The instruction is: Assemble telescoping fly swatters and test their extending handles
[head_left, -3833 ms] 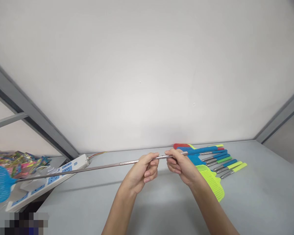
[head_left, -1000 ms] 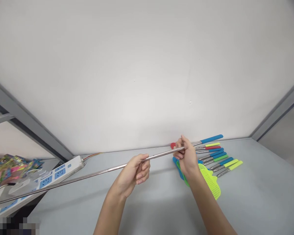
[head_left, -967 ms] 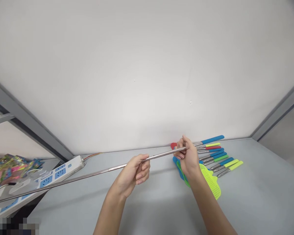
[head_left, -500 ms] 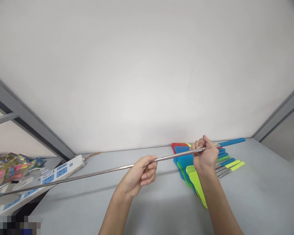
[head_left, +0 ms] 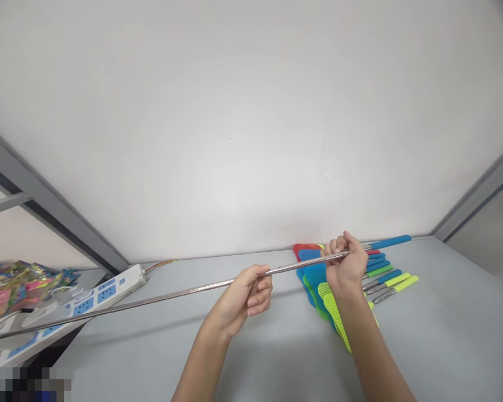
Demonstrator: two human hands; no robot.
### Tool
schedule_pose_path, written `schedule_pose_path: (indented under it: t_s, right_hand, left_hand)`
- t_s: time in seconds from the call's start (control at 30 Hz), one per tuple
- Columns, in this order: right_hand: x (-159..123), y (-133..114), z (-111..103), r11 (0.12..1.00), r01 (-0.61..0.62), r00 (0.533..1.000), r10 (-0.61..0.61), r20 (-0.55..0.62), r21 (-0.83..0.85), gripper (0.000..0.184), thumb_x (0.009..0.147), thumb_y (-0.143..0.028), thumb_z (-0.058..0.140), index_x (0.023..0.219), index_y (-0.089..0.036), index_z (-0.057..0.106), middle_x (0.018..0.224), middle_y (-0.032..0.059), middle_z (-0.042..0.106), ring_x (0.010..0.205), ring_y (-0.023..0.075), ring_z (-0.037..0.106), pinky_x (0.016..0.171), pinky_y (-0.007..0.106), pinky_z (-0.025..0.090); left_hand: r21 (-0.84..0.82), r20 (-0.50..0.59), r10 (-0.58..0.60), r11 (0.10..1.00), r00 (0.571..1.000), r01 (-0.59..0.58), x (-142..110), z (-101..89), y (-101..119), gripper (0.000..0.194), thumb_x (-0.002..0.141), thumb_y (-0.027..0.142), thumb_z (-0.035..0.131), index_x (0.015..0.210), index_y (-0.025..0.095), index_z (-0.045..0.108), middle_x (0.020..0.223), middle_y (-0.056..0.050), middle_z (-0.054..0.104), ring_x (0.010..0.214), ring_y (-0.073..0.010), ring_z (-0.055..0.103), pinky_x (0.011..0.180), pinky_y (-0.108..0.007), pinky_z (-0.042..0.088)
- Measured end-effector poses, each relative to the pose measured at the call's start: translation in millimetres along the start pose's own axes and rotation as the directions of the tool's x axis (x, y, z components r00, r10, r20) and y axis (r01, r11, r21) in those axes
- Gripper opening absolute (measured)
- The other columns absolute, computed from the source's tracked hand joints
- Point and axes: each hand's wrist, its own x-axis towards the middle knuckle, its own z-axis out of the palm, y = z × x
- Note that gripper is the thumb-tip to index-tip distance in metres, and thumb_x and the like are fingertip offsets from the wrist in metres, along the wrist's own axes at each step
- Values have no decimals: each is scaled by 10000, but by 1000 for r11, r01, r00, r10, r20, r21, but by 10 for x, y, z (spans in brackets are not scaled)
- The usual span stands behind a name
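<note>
Above the pale grey tabletop [head_left: 444, 335], my curled left hand [head_left: 245, 296] and right hand [head_left: 347, 267] grip a slender stainless-steel rod [head_left: 171, 296], now farther apart than earlier.

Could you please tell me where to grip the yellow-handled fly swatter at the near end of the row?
Take its yellow handle from the right: it lies flat on the table, last in the row, and is thicker than the steel shaft.

The telescopic shaft [head_left: 171, 296] is glossy steel; the swatter heads [head_left: 314, 279], matt plastic mesh.
</note>
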Motion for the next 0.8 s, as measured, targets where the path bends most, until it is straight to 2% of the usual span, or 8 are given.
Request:
schedule_pose_path:
  t_s: [0.2, 0.37, 0.47, 0.6, 0.8]
  right_hand:
    - [-100, 156, 93, 996, 4, 1000, -6, 30, 88, 366, 755, -317, 371, 440, -173, 254, 367, -72, 216, 320, 62, 183, 349, 233, 135]
    - [-285, 279, 232, 998, 43, 999, -45, 31, 50, 361, 763, -329, 346, 461, -172, 226, 394, -73, 194, 340, 64, 178, 362, 225, 161]
    - [-467, 413, 329, 998, -42, 997, 39, 61, 44, 359, 762, -320, 362, 463, -170, 230, 408, -72, 194, 352, 64, 185, 368, 221, 179]
    - [-611, 536, 376, 986, -161, 983, 156, 97, 46, 362, 763, -316, 391, 450, -166, 286, 421, -55, 279, 395, 72, 282, 409, 221, 248]
    - [-524, 473, 320, 991, -124, 989, 118, 93, 59, 376, 773, -330, 413, 447, -165, 326, 410, -57, 290, 377, 70, 262, 395, 228, 223]
  left_hand:
    - [-78, 2, 17, 997, 1000, -17, 20, -34, -2, 350, 796, 328, 332, 484, 171, 331, 352, 88, 199, 319, -46, 168, 446, -230, 196]
    - [-98, 18, 26, 995, 1000, -24, 61, 3, -41, 354, 798, 311, 322, 472, 171, 310, 333, 86, 194, 306, -41, 164, 433, -219, 218]
    - [-97, 57, 25, 995, 998, -20, 118, 97, -120, 357, 798, 336, 320, 480, 172, 316, 333, 82, 197, 304, -42, 157, 387, -212, 167]
    - [-47, 40, -6, 999, 999, 8, 142, 187, -167, 348, 791, 377, 332, 514, 168, 370, 331, 82, 213, 299, -42, 148, 352, -210, 105]
    - [17, 39, 10, 1000, 999, -11, 127, 173, -161, 382, 788, 434, 328, 536, 161, 417, 341, 70, 266, 313, -44, 200, 379, -209, 163]
